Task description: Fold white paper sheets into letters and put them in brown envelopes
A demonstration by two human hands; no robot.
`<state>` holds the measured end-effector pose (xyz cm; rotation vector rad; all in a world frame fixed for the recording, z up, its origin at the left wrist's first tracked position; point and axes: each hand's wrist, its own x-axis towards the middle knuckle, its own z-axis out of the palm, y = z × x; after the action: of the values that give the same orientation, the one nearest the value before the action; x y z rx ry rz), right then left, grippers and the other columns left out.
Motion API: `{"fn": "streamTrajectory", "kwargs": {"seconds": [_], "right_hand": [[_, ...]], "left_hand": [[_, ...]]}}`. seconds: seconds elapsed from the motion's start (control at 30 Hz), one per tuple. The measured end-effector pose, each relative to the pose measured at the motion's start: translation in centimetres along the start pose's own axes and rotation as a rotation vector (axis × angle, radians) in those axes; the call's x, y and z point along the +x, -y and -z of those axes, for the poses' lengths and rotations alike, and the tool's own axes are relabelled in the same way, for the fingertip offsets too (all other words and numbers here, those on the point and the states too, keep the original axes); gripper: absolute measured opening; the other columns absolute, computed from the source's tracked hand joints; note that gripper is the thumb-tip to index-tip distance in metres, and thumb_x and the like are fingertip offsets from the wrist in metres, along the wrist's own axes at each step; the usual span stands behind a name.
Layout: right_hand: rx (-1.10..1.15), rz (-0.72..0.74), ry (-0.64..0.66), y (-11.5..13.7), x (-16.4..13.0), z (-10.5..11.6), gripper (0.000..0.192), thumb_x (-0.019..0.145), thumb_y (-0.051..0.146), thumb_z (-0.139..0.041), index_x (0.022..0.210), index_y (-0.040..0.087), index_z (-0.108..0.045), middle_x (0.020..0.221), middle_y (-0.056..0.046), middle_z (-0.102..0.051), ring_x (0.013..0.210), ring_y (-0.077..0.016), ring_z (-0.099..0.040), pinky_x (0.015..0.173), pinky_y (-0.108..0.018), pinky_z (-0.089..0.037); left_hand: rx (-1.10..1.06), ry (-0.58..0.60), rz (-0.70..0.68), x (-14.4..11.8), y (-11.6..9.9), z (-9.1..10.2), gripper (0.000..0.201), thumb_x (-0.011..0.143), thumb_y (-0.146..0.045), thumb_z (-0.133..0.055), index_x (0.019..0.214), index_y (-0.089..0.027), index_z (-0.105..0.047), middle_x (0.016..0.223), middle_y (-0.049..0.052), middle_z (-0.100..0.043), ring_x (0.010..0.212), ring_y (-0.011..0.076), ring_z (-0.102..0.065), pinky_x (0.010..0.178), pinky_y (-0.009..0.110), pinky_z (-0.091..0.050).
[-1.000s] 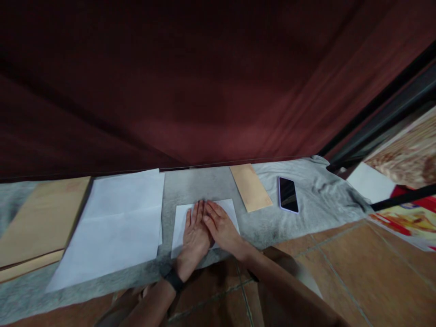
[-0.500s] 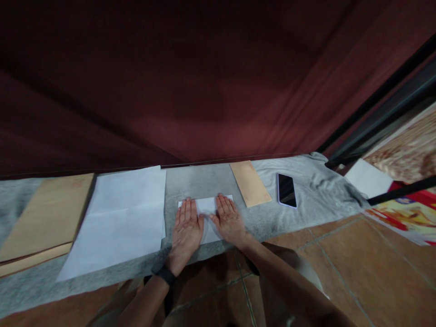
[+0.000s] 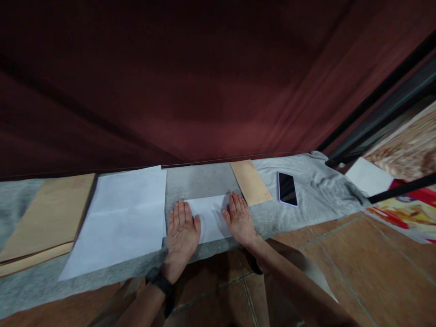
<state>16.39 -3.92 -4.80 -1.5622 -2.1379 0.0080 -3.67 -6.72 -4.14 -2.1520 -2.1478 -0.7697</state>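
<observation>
Head view looks down on a strip of grey, felt-like cloth [image 3: 204,181] laid over a brown tiled floor [image 3: 340,263], with a dark red curtain [image 3: 204,81] hanging behind it. At lower centre lies a small folded white sheet [image 3: 209,215], smooth and rectangular. The left hand [image 3: 181,234] presses flat on its left edge and the right hand [image 3: 240,218] on its right edge, fingers straight and together, neither grip closed around anything. Just left of it lies a large white paper [image 3: 122,218] with a crease across it, and further left flat brown envelopes [image 3: 44,218]. To the upper right, a narrow tan envelope [image 3: 251,181] lies near the right fingertips, and beyond it a dark-screened phone [image 3: 287,189]. Nothing lies between the hands but bare paper.
</observation>
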Motion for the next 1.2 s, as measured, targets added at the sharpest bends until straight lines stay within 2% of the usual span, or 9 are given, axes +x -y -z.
{"fn": "streamTrajectory", "kwargs": {"seconds": [0.13, 0.27, 0.4, 0.57, 0.77, 0.97, 1.07, 1.2], "right_hand": [[0.112, 0.138, 0.07, 2.5, 0.4, 0.0, 0.059, 0.106, 0.033, -0.033, 0.16, 0.011, -0.025, 0.162, -0.015, -0.034, 0.152, -0.0255, -0.029, 0.122, -0.05, -0.033], [0.105, 0.194, 0.137, 3.8, 0.0, -0.8, 0.053, 0.107, 0.031, -0.032, 0.155, 0.01, -0.036, 0.158, -0.013, -0.042, 0.15, -0.0223, -0.034, 0.123, -0.046, -0.031], [0.042, 0.175, 0.124, 2.9, 0.0, -1.0, 0.056, 0.106, 0.036, -0.039, 0.155, 0.01, -0.036, 0.158, -0.015, -0.04, 0.148, -0.0248, -0.036, 0.123, -0.047, -0.031], [-0.002, 0.1, 0.099, 1.1, 0.0, -0.5, 0.062, 0.104, 0.041, -0.044, 0.155, 0.007, -0.035, 0.157, -0.018, -0.041, 0.148, -0.0286, -0.036, 0.121, -0.049, -0.031], [-0.036, 0.056, 0.098, -0.5, -0.6, -0.3, 0.064, 0.104, 0.041, -0.041, 0.155, 0.003, -0.033, 0.159, -0.021, -0.037, 0.149, -0.0301, -0.033, 0.121, -0.05, -0.032], [-0.027, 0.011, 0.106, -1.6, -0.8, 0.1, 0.065, 0.103, 0.042, -0.043, 0.156, 0.005, -0.033, 0.16, -0.02, -0.036, 0.15, -0.031, -0.032, 0.121, -0.051, -0.031], [0.006, 0.022, 0.109, -1.8, 0.1, 0.2, 0.061, 0.102, 0.037, -0.045, 0.155, 0.008, -0.036, 0.16, -0.018, -0.038, 0.149, -0.0307, -0.032, 0.121, -0.051, -0.032], [0.055, 0.103, 0.179, -2.0, 2.5, 0.3, 0.053, 0.1, 0.022, -0.044, 0.151, 0.011, -0.043, 0.154, -0.014, -0.047, 0.145, -0.0271, -0.04, 0.121, -0.048, -0.031]], "left_hand": [[-0.001, 0.075, -0.145, 0.0, -1.8, -0.1, 0.06, 0.096, -0.021, -0.032, 0.153, -0.001, -0.035, 0.163, 0.019, -0.031, 0.154, 0.0289, -0.021, 0.126, 0.051, -0.022], [0.007, 0.144, -0.166, -0.3, -2.0, -1.2, 0.059, 0.095, -0.016, -0.031, 0.152, -0.001, -0.038, 0.16, 0.02, -0.037, 0.153, 0.0277, -0.024, 0.125, 0.048, -0.027], [-0.001, 0.136, -0.154, -0.5, -0.9, -1.4, 0.059, 0.097, -0.023, -0.031, 0.152, 0.0, -0.037, 0.16, 0.023, -0.035, 0.153, 0.0294, -0.025, 0.124, 0.051, -0.026], [0.008, 0.102, -0.068, -0.7, 0.4, -0.8, 0.062, 0.098, -0.029, -0.032, 0.153, -0.001, -0.036, 0.161, 0.022, -0.033, 0.153, 0.0315, -0.025, 0.124, 0.052, -0.025], [0.055, 0.076, -0.037, -1.0, 0.9, -0.3, 0.067, 0.099, -0.036, -0.033, 0.154, 0.001, -0.031, 0.162, 0.024, -0.03, 0.153, 0.0324, -0.025, 0.124, 0.053, -0.024], [0.1, 0.059, -0.037, -1.2, 1.3, -0.4, 0.068, 0.101, -0.041, -0.03, 0.152, 0.003, -0.034, 0.16, 0.026, -0.034, 0.151, 0.0348, -0.029, 0.122, 0.054, -0.027], [0.105, 0.069, -0.087, -0.1, 1.4, -0.2, 0.066, 0.101, -0.04, -0.03, 0.15, 0.004, -0.037, 0.158, 0.026, -0.038, 0.149, 0.0355, -0.033, 0.121, 0.053, -0.029], [0.093, 0.11, -0.189, 3.0, 1.5, 0.3, 0.056, 0.099, -0.027, -0.031, 0.15, -0.004, -0.042, 0.153, 0.019, -0.048, 0.145, 0.0307, -0.041, 0.12, 0.049, -0.031]]}}
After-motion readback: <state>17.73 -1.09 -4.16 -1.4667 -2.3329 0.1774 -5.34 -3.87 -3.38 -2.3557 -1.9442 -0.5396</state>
